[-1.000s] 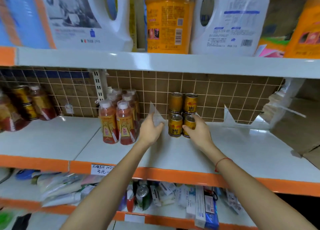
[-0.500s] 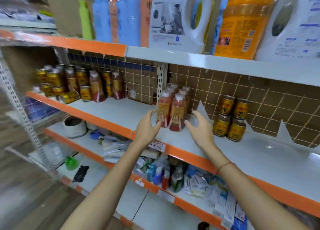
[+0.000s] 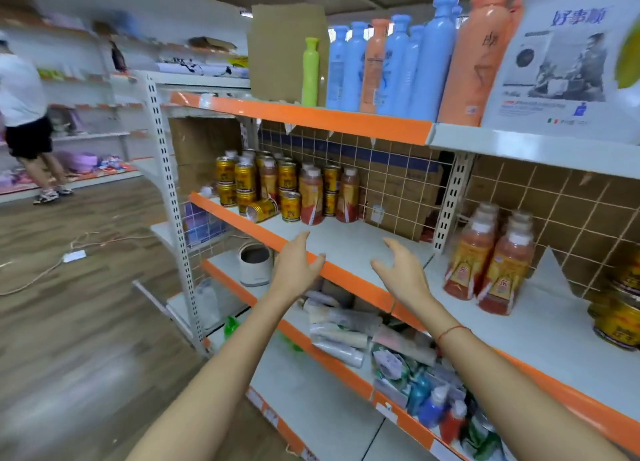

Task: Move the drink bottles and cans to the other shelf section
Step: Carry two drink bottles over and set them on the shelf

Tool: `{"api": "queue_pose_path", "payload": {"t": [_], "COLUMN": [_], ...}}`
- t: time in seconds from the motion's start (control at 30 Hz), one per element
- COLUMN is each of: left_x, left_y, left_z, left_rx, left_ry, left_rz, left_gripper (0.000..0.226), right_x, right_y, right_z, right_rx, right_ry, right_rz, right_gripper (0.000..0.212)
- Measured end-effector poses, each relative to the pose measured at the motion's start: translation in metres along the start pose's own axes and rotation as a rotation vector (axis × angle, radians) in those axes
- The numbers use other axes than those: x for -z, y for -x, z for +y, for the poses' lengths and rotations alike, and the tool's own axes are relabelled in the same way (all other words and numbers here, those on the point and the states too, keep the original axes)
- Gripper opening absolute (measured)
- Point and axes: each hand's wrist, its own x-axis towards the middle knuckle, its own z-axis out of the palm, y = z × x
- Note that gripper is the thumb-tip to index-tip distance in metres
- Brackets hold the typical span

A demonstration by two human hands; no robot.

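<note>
store shelf (image 3: 349, 249) with cans (image 3: 290, 207) and bottles (image 3: 485, 263); both hands (image 3: 349, 270) spread, empty

Middle shelf (image 3: 349, 249): white deck, orange front edge, split into two sections by a perforated upright (image 3: 450, 197).

Left section: a group of gold cans (image 3: 242, 183) stands at the far left end, partly stacked in two tiers, mixed with red drink bottles (image 3: 311, 197); one can (image 3: 261, 209) lies on its side at the front edge. The rest of this deck, toward the upright, is bare. Right section: a cluster of red drink bottles with white caps (image 3: 491, 263) stands just beside the upright; stacked gold cans (image 3: 620, 318) stand further right, near the frame edge. A white paper liner (image 3: 550, 270) with a torn, pointed edge rises against the wire-grid back panel (image 3: 398, 173).
</note>
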Motion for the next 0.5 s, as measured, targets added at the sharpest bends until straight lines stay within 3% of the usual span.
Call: {"api": "queue_pose_path", "payload": {"t": [0.3, 0.5], "left_x": [0.062, 0.059], "left_y": [-0.037, -0.067], "left_z": [-0.101, -0.142], "left_rx": [0.004, 0.059], "left_ry": [-0.022, -0.055], "left_rz": [0.027, 0.014], "left_gripper": [0.037, 0.041], "right_x": [-0.093, -0.127], "right_y": [-0.062, -0.097], "right_z": [-0.075, -0.083], "right_rx": [0.039, 0.056], "right_ry": [0.027, 0.044], "right_rz": [-0.068, -0.106], "right_gripper": [0.056, 0.056]}}
